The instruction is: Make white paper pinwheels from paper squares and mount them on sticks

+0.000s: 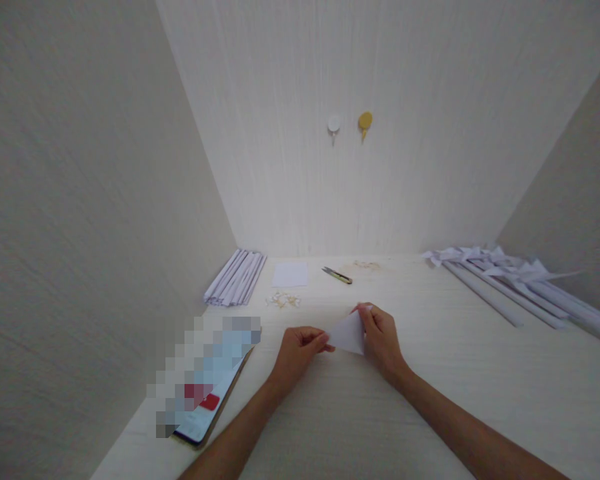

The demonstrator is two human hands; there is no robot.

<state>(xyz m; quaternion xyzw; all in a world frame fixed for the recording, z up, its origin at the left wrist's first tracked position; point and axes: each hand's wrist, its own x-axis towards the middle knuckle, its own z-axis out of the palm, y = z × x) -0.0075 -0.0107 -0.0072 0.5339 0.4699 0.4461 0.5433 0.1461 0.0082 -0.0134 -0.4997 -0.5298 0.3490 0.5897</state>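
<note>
home craft nook | pale desk (430, 400) w/ walls, hooks (334, 124), paper rolls (510, 287)

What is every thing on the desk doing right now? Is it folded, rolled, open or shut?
Paper piece: folded to a triangle, held by both hands.
Left hand: pinching its left corner.
Right hand: gripping its right edge.
White sheet: lying flat, unfolded.
Folded strips: stacked by the left wall.
Rolled paper sticks: lying side by side.
Cutter: lying flat; blade cannot be told.
Phone: screen lit.
</note>
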